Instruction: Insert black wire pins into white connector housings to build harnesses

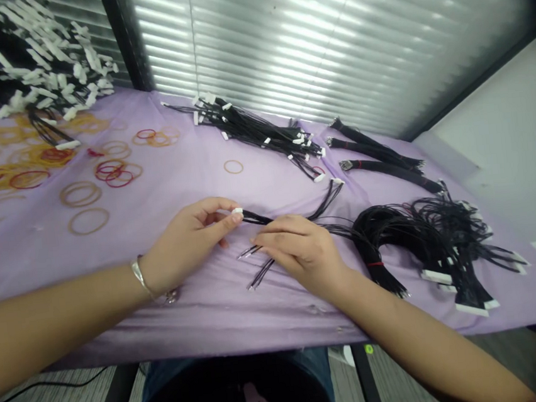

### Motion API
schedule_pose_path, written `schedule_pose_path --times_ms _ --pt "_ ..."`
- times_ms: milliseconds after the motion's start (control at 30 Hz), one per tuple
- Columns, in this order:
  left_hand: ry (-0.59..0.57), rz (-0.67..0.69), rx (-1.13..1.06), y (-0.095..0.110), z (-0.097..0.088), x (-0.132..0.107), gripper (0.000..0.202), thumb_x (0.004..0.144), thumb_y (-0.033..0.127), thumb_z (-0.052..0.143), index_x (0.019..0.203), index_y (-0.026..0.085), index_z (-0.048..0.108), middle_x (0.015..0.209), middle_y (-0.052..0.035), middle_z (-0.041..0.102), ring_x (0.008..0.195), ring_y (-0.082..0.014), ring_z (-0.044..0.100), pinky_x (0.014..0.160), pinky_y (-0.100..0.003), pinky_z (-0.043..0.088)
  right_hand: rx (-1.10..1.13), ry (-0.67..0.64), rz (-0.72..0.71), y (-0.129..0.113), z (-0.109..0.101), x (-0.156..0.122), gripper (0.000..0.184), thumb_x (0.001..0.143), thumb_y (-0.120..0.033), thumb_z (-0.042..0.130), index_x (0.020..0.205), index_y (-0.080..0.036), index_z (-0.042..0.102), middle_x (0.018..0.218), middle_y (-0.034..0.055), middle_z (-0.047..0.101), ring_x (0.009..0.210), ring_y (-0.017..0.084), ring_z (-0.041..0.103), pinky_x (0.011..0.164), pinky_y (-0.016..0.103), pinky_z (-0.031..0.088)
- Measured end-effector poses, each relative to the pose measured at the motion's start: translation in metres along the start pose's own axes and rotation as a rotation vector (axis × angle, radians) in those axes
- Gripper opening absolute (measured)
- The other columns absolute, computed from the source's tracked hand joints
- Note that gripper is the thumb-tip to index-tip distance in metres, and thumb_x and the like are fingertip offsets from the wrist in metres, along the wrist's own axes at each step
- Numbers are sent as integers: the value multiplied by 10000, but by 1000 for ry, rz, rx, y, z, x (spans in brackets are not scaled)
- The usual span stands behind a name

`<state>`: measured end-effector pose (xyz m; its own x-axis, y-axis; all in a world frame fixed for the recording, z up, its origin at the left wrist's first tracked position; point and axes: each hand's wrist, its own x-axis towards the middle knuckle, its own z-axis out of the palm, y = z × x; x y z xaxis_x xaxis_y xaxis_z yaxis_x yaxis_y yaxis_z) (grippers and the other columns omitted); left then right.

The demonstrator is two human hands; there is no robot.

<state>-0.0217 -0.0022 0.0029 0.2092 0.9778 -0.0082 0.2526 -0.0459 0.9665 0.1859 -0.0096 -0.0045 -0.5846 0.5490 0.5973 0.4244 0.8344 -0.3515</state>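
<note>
My left hand (pixel 191 240) pinches the white connector end (pixel 237 211) of a thin black cable (pixel 298 214) between thumb and fingers, just above the purple cloth (pixel 163 192). My right hand (pixel 301 248) rests on the cloth beside it, fingers closed down over other loose black cables (pixel 259 279) whose ends stick out to the left. The held cable runs right, under my right hand, toward a white plug (pixel 337 182).
Several rubber bands (pixel 82 193) lie scattered at the left. A pile of white-ended cables (pixel 261 132) sits at the back, tied black bundles (pixel 388 164) at the right, a big tangled cable heap (pixel 423 236) near the right edge. White connectors (pixel 46 58) pile at far left. Window blinds (pixel 327 31) stand behind.
</note>
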Motion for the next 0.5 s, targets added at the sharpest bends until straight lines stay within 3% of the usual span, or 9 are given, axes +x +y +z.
schedule_pose_path --times_ms 200,367,500 --pt "-132 -175 -197 4 2 -2 240 839 378 643 769 152 680 646 0 662 562 -95 564 573 -187 473 -20 24 85 1 2 1 186 913 -178 547 989 -171 717 875 58 697 791 122 653 700 244 544" --pt "-210 -362 -549 0 4 1 158 807 259 699 746 113 684 728 -19 670 663 -107 649 657 -201 552 27 27 176 1 1 4 50 862 -178 626 851 -150 666 800 41 679 739 117 625 671 232 519" --pt "-272 -384 -555 -1 5 1 94 821 196 674 872 120 653 789 -19 689 686 -104 673 716 -219 573 -8 14 131 2 2 2 52 849 -150 628 831 -129 672 789 48 648 728 109 602 652 219 498"
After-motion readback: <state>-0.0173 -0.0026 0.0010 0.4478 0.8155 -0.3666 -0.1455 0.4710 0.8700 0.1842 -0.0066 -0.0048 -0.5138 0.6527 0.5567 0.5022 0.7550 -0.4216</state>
